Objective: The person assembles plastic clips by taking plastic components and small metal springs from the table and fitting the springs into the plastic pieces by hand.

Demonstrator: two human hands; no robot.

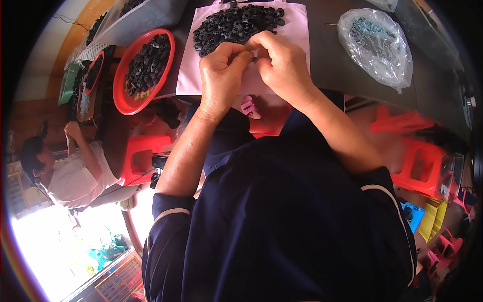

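The fingertips of the left hand (pixel 221 75) and right hand (pixel 282 65) pinch together over a small part, too hidden to identify, above a pink cloth (pixel 297 30) bearing a heap of black rings (pixel 236 22). To the left a red bowl (pixel 121 95) holds more; to the right, a clear bag (pixel 375 48) of grey pieces.

Whatever the left hand (pixel 221 75) and right hand (pixel 282 65) pinch between their fingertips is hidden, too small to tell. The pile of black rings (pixel 236 22) is cut off by the frame's top edge.
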